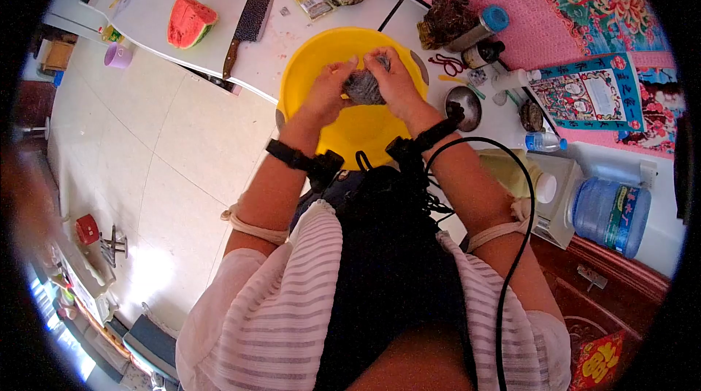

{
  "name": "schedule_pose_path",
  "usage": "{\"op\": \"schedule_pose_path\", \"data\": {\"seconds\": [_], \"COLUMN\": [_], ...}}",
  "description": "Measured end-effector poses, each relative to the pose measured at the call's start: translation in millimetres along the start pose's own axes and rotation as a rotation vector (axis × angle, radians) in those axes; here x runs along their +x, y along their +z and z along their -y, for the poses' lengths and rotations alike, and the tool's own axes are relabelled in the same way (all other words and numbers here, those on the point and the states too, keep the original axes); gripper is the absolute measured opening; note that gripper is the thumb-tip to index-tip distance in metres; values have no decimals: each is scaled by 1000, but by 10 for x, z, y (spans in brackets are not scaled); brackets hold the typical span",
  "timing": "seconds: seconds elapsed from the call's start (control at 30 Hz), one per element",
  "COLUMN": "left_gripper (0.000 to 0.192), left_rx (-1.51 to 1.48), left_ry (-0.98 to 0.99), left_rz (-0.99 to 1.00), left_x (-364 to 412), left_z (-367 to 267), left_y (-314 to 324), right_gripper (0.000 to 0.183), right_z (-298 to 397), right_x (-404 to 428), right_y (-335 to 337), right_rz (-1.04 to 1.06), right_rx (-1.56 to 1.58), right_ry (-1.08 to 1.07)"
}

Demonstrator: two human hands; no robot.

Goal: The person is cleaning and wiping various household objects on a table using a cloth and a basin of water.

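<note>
Over a yellow plastic basin (350,142), both hands grip a dark grey, streaked bundle (366,87), perhaps cloth or scouring material. My left hand (331,91) holds its left side, with the thumb near the top. On the other side, my right hand (395,83) pinches its upper right part with bent fingers. Parts of the bundle are hidden behind the fingers. The basin stands at the front of a white table (306,57).
Left of the basin lie a cleaver (254,18) and a cut watermelon piece (190,22). A metal bowl (463,108), a flask (476,29) and a plastic bottle (543,142) are to the right. A black cable (528,199) loops past my right arm.
</note>
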State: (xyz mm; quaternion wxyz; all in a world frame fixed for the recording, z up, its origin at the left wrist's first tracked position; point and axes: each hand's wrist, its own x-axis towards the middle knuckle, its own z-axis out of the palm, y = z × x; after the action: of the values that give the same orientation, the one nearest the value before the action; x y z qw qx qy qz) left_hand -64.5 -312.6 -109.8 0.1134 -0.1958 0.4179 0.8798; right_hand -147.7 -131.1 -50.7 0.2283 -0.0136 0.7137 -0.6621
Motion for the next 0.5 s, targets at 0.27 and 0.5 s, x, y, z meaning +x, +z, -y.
{"op": "schedule_pose_path", "data": {"seconds": [0.27,0.5], "left_gripper": [64,43], "left_rx": [9,343], "left_ry": [-329,-27], "left_rz": [522,337], "left_x": [-217,-167], "left_z": [-419,-303], "left_y": [24,-73], "right_gripper": [30,27], "right_z": [606,628], "right_x": [-13,-35], "right_y": [0,163], "right_rz": [413,422], "right_rx": [-504,-745], "right_ry": [-484,-593]}}
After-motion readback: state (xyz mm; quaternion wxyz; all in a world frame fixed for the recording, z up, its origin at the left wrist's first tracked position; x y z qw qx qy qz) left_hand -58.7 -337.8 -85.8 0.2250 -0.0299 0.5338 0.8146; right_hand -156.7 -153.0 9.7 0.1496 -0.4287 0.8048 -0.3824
